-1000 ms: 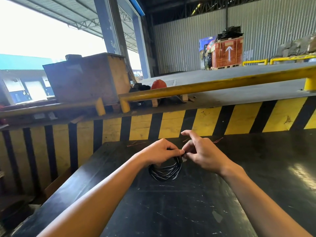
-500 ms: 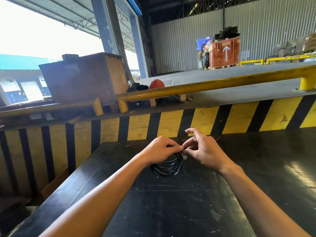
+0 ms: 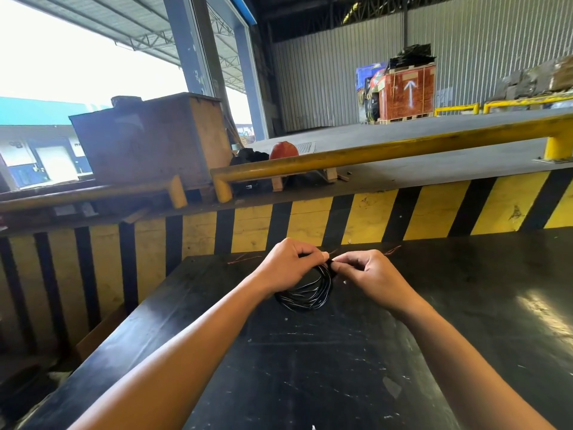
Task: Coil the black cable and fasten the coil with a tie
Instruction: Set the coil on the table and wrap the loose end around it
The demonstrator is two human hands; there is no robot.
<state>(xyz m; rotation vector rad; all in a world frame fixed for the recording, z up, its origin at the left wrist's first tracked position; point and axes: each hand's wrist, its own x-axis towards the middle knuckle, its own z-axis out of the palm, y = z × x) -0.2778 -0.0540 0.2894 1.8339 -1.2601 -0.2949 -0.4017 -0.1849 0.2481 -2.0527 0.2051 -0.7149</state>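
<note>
The black cable [image 3: 305, 294] is wound into a small round coil that rests on the black table [image 3: 341, 367]. My left hand [image 3: 286, 268] pinches the coil's far edge between thumb and fingers. My right hand [image 3: 370, 276] is closed right beside it, its fingertips meeting the left thumb at the top of the coil, where a dark tie seems wrapped around the strands. The tie itself is mostly hidden between the fingertips.
Thin reddish wires [image 3: 245, 259] lie on the table's far edge, another reddish strand [image 3: 392, 250] to the right. Behind stands a yellow-and-black striped barrier [image 3: 372, 218] with a yellow rail [image 3: 387, 150]. A rusty box [image 3: 148, 138] sits back left.
My right hand's fingers, spread a second ago, have curled shut at the top of the coil. The coil has shifted slightly; my left hand keeps its pinch.
</note>
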